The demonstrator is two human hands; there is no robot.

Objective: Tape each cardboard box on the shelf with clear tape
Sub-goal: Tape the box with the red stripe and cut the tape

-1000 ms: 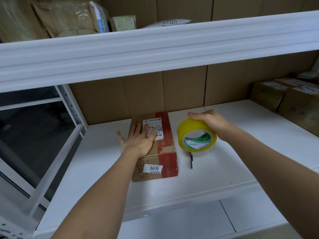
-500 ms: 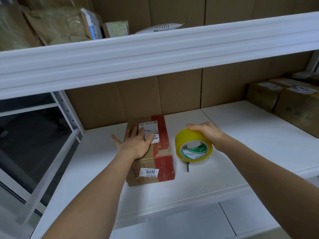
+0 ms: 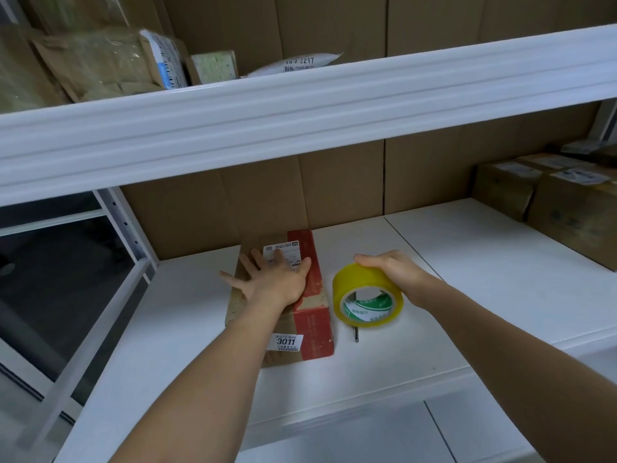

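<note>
Box (image 3: pixel 283 295) on white shelf (image 3: pixel 467 262), tape roll (image 3: pixel 367 295) just beside it.
Box is pressed by left hand (image 3: pixel 277 279), fingers spread flat; roll is gripped from above by right hand (image 3: pixel 390 269), fingers curled.

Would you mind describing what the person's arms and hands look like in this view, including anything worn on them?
Both forearms are bare right up to the frame edge; no sleeves show. The left hand and the right hand wear no gloves, and no watch, bracelet or ring is visible on either. The fingernails look short and unpainted, though they are small in this view.
</note>
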